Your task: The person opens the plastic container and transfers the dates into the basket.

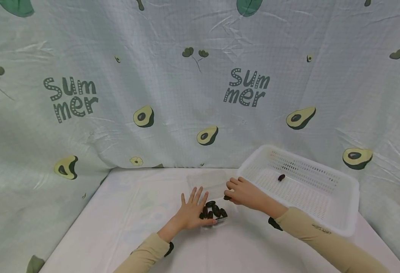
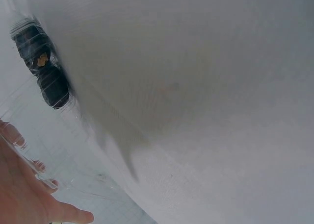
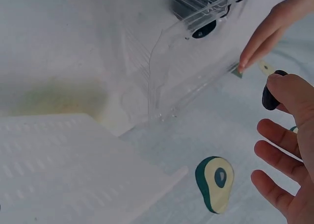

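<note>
A clear plastic clamshell box (image 1: 207, 181) stands on the table with its lid folded back. Several dark, oval, date-like fruits (image 1: 216, 211) lie in its near half. My left hand (image 1: 189, 215) rests at the box's left side with fingers spread and the thumb along its near edge. Beside the box's right edge, my right hand (image 1: 245, 194) pinches one dark oval fruit (image 3: 270, 97) between thumb and index finger. Its other fingers are loosely bent in the right wrist view. Through the box wall, dark fruits (image 2: 53, 87) show in the left wrist view.
A white perforated plastic basket (image 1: 352, 201) stands on the right, under and behind my right forearm. One dark fruit (image 1: 281, 177) lies inside it. Behind the white-covered table (image 1: 132, 212) hangs a curtain (image 1: 172, 91) printed with avocados.
</note>
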The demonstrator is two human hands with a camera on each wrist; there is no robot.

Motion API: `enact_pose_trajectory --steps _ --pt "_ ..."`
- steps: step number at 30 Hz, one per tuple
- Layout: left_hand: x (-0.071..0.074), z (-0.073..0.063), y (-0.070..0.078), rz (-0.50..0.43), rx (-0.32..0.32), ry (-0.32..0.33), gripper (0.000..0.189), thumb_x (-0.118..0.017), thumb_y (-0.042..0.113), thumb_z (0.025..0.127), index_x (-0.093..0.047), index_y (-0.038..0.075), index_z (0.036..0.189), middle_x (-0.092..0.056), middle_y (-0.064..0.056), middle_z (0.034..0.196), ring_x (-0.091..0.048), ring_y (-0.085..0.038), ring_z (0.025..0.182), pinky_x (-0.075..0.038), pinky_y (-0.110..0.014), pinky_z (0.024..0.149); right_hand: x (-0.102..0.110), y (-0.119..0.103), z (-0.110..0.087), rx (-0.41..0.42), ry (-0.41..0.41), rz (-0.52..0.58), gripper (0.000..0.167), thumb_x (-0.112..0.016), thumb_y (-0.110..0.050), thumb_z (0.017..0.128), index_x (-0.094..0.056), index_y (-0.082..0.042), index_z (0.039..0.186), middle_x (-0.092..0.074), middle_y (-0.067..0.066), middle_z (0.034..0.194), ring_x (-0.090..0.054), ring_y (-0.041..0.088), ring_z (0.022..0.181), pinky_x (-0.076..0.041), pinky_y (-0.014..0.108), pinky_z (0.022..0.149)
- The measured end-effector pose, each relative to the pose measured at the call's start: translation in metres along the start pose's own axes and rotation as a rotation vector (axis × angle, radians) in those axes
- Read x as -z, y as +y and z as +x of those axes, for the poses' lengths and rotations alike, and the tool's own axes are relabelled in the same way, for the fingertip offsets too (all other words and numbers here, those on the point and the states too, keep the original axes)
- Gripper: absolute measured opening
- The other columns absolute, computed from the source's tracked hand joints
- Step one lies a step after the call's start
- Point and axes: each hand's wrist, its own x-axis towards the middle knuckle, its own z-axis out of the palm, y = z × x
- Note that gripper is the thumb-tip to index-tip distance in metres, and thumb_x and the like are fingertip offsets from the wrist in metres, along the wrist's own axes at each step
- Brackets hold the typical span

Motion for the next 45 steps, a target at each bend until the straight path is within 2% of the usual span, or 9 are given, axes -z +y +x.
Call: enact_pose_trajectory --steps 9,16,22,27,38,45 --pt "0.001 -0.001 -0.001 0.004 0.002 0.003 0.099 -0.035 0.078 0.073 -0.013 0.012 0.145 -0.007 -0.015 0.150 -0.005 -0.036 0.138 -0.011 -0.070 0.096 0.017 0.017 -0.014 -0.015 0.027 -0.007 0.021 -0.070 -0.033 0.075 -0.054 -0.021 0.083 -0.050 -0.005 0.079 -0.044 0.011 0.073 -0.035 0.024 0.062" --pt "0.002 -0.002 -0.001 -0.006 -0.004 0.004 0.099 -0.037 0.076 0.074 -0.015 0.010 0.144 -0.007 -0.016 0.150 -0.006 -0.037 0.137 -0.011 -0.070 0.096 0.026 0.039 -0.033 -0.033 0.041 -0.031 0.027 -0.073 -0.031 0.072 -0.054 -0.019 0.086 -0.050 -0.002 0.083 -0.044 0.013 0.076 -0.037 0.026 0.064" --pt "0.002 -0.003 -0.001 0.001 0.003 -0.001 0.098 -0.037 0.075 0.075 -0.014 0.010 0.144 -0.007 -0.016 0.150 -0.006 -0.037 0.137 -0.011 -0.070 0.096 0.020 0.063 -0.055 -0.095 0.076 -0.025 0.028 -0.076 -0.024 0.068 -0.056 -0.016 0.085 -0.051 -0.001 0.082 -0.046 0.016 0.078 -0.039 0.028 0.064" --pt "0.003 -0.003 -0.001 0.001 -0.002 -0.003 0.098 -0.037 0.075 0.075 -0.014 0.010 0.144 -0.007 -0.016 0.150 -0.006 -0.037 0.137 -0.011 -0.070 0.095 0.014 0.080 -0.073 -0.152 0.074 -0.024 0.032 -0.078 -0.017 0.064 -0.055 -0.013 0.086 -0.052 0.001 0.081 -0.046 0.018 0.079 -0.038 0.030 0.060" --pt "0.004 -0.002 0.001 -0.002 -0.016 0.009 0.098 -0.037 0.075 0.075 -0.015 0.010 0.144 -0.008 -0.017 0.150 -0.007 -0.038 0.137 -0.012 -0.070 0.095 0.005 0.113 -0.100 -0.242 0.083 -0.043 0.034 -0.080 -0.009 0.060 -0.057 -0.008 0.085 -0.053 0.006 0.082 -0.048 0.023 0.077 -0.039 0.033 0.055" --pt "0.004 -0.001 0.001 -0.005 -0.025 0.004 0.097 -0.036 0.075 0.075 -0.015 0.010 0.144 -0.008 -0.017 0.150 -0.006 -0.038 0.137 -0.011 -0.071 0.095 -0.007 0.130 -0.115 -0.301 0.033 -0.029 0.031 -0.078 -0.006 0.062 -0.056 -0.006 0.084 -0.052 0.009 0.079 -0.048 0.025 0.074 -0.039 0.035 0.055"
